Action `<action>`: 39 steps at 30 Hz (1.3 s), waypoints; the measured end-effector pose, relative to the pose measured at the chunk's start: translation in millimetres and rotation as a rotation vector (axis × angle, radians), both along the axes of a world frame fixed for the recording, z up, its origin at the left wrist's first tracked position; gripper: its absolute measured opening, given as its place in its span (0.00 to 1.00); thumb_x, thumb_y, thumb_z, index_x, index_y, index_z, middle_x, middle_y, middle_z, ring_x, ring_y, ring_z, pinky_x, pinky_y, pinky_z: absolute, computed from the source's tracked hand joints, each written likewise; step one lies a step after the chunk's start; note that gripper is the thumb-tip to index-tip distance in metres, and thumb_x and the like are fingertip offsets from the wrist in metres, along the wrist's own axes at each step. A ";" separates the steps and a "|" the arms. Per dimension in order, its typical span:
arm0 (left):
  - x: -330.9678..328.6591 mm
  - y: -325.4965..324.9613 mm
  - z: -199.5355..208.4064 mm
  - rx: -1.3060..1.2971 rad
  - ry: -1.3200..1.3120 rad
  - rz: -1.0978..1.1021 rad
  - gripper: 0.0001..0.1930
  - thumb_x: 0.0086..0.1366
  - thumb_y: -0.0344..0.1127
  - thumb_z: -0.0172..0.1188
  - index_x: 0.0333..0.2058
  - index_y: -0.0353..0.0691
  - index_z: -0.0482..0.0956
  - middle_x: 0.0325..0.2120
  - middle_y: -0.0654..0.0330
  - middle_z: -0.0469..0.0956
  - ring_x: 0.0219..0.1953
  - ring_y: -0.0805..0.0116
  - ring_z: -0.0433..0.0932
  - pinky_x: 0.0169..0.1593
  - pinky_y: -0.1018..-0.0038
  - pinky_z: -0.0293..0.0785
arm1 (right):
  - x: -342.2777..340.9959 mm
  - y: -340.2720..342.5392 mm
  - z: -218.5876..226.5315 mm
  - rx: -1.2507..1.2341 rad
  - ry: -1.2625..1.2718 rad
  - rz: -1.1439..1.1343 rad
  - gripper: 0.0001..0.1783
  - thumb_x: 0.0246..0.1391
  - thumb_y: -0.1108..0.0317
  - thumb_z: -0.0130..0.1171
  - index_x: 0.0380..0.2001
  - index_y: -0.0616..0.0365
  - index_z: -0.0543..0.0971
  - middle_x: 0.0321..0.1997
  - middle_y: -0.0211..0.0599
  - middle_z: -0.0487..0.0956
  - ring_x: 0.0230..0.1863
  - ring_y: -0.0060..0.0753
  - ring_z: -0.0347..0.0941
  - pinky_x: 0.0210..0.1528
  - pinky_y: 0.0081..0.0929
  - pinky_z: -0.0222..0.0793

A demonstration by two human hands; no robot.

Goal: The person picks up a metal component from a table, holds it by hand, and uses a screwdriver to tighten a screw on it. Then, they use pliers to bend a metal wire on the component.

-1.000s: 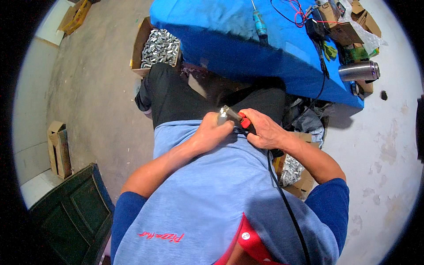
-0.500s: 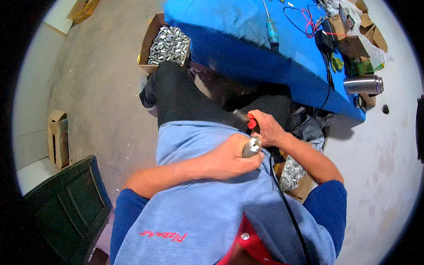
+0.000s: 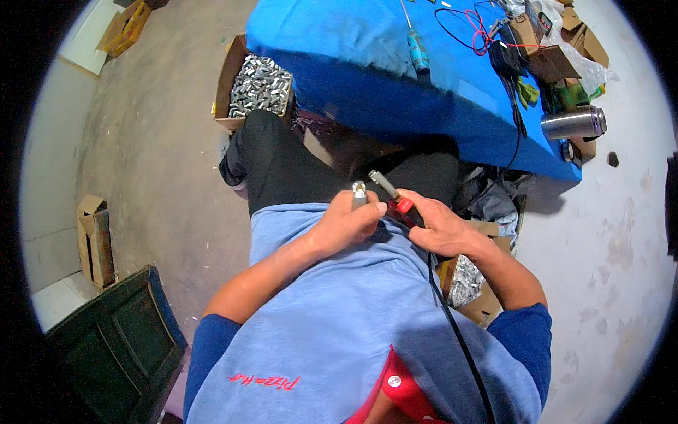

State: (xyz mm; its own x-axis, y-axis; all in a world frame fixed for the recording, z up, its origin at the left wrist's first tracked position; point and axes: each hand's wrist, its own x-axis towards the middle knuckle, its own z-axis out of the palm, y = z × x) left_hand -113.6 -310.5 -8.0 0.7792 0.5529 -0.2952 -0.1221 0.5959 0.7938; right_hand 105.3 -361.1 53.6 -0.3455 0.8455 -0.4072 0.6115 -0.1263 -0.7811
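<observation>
My left hand [image 3: 347, 225] is closed around a grey metal cylinder [image 3: 359, 195], its shiny, notched end sticking up past the fingers. Just to the right, my right hand [image 3: 443, 225] grips a corded hand tool [image 3: 404, 205] with a red collar. From that collar a slim grey metal piece [image 3: 383, 184] points up and left, towards the cylinder but apart from it. A black cord [image 3: 452, 321] runs from beneath my right hand down over my shirt. My palm and fingers hide the tool's body; its exact kind I cannot make out.
A cardboard box [image 3: 220, 106] of small metal cylinders stands by my knee. The blue-covered table [image 3: 332, 67] ahead bears a screwdriver [image 3: 418, 51], wires [image 3: 480, 37] and a steel flask [image 3: 573, 123]. Right of my lap, another carton [image 3: 487, 300] holds silvery pieces. A dark chair [image 3: 116, 339] is at left.
My left hand has moved up and left with the metal cylinder, away from the right hand. The right hand has turned and lowered slightly, and the tool's metal tip shows more.
</observation>
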 end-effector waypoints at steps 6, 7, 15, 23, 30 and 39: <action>0.6 3.8 -8.7 0.001 0.004 0.008 0.16 0.70 0.43 0.54 0.24 0.43 0.69 0.17 0.69 0.66 0.18 0.81 0.60 0.20 0.78 0.54 | -0.1 -0.7 -0.3 0.124 -0.070 0.041 0.29 0.46 0.72 0.52 0.55 0.62 0.66 0.50 0.59 0.73 0.54 0.63 0.70 0.56 0.47 0.67; 1.0 3.8 -8.4 0.003 0.014 0.004 0.15 0.69 0.42 0.54 0.24 0.42 0.70 0.17 0.69 0.67 0.18 0.81 0.61 0.21 0.78 0.56 | -0.4 0.4 1.8 0.090 -0.111 0.062 0.32 0.45 0.72 0.53 0.57 0.63 0.65 0.51 0.58 0.73 0.55 0.62 0.70 0.57 0.46 0.67; 4.3 1.3 -6.5 0.068 0.099 0.045 0.11 0.67 0.37 0.54 0.25 0.41 0.72 0.15 0.69 0.66 0.16 0.81 0.60 0.19 0.78 0.54 | -0.7 8.4 6.5 0.044 -0.204 0.129 0.36 0.44 0.71 0.55 0.60 0.62 0.64 0.52 0.55 0.73 0.56 0.59 0.70 0.59 0.45 0.67; 7.1 -1.7 -9.0 0.117 0.110 0.067 0.09 0.66 0.33 0.53 0.25 0.41 0.72 0.15 0.70 0.66 0.16 0.81 0.60 0.19 0.77 0.55 | -3.3 13.8 18.3 0.040 -0.201 0.167 0.30 0.45 0.70 0.53 0.56 0.61 0.66 0.49 0.55 0.74 0.54 0.60 0.70 0.57 0.50 0.67; 8.5 -3.9 -11.3 0.190 0.053 0.010 0.08 0.65 0.32 0.53 0.25 0.41 0.71 0.16 0.69 0.67 0.17 0.81 0.61 0.20 0.77 0.57 | 1.8 16.5 26.2 0.066 -0.186 0.223 0.31 0.45 0.71 0.54 0.56 0.60 0.65 0.47 0.55 0.74 0.53 0.60 0.71 0.55 0.50 0.68; 4.0 -1.4 -9.7 0.097 0.037 -0.054 0.09 0.65 0.32 0.55 0.24 0.41 0.71 0.16 0.70 0.66 0.18 0.81 0.60 0.20 0.78 0.55 | -3.3 7.4 18.7 0.124 -0.219 0.199 0.31 0.45 0.70 0.55 0.55 0.64 0.66 0.47 0.56 0.75 0.52 0.60 0.71 0.55 0.50 0.68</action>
State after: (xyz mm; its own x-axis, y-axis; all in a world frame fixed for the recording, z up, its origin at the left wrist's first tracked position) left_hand -109.6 -311.9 -17.7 0.7981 0.5380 -0.2711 -0.0618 0.5206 0.8516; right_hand 102.0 -353.7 72.2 -0.4241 0.8182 -0.3883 0.7702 0.1003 -0.6298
